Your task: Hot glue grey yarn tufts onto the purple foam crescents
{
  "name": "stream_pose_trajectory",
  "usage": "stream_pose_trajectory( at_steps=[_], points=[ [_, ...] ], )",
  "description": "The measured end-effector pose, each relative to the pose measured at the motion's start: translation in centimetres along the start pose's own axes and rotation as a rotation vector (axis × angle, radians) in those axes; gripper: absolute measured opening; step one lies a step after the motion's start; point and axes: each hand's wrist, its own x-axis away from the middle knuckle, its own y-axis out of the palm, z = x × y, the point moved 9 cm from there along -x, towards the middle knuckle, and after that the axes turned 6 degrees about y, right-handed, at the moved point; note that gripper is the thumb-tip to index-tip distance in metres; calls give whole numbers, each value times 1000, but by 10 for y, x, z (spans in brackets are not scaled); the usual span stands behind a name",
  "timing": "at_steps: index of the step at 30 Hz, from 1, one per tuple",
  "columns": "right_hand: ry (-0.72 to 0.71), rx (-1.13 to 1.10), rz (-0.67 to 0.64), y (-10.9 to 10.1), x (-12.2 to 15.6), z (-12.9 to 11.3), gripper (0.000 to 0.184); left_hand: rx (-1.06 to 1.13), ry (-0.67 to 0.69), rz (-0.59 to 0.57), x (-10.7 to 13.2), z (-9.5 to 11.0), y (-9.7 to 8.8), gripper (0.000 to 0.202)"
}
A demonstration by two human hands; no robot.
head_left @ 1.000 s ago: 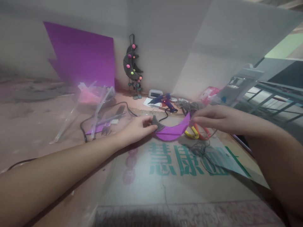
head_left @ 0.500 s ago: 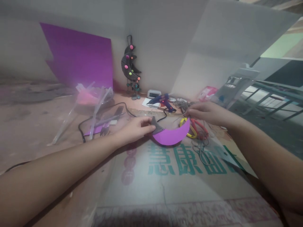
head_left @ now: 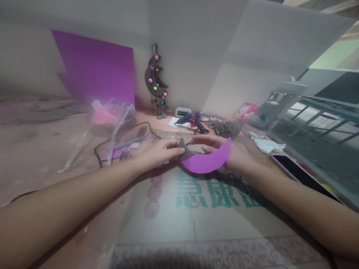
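A purple paper crescent (head_left: pixel 206 162) is held above the cardboard, its left end wrapped in dark grey yarn (head_left: pixel 185 150). My left hand (head_left: pixel 165 151) pinches that wrapped end between thumb and fingers. Behind the crescent's right half is my right hand (head_left: pixel 215 144), its thumb and fingers apart and its fingertips close to the wrapped end. No yarn can be made out in its fingers. Part of the right palm is hidden by the crescent.
Behind my hands are a blue glue gun (head_left: pixel 192 120), a small white clock (head_left: pixel 183 112) and a grey yarn ball (head_left: pixel 228 129). A decorated moon hanging (head_left: pixel 154 78) and a purple sheet (head_left: pixel 101 71) are against the wall. A phone (head_left: pixel 303 177) lies right; printed cardboard (head_left: pixel 168 224) is below.
My right hand has moved left, from beyond the crescent's right tip to behind the crescent, and its fingers have spread. The left hand keeps its hold on the wrapped end.
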Motion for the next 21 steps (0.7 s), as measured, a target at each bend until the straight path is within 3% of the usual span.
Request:
stream_pose_trajectory(
  at_steps=[3, 8, 13, 21],
  points=[
    [108, -180, -100, 18, 1, 13, 39, -11, -32, 8, 1, 1, -1, 23],
    [119, -156, -134, 19, 0, 16, 27, 1, -27, 10, 0, -2, -2, 25],
    [182, -168, -46, 13, -2, 20, 24, 6, -18, -11, 0, -3, 1, 23],
    [172, -168, 63, 13, -5, 34, 31, -87, 130, -64, -4, 0, 4, 25]
  ],
)
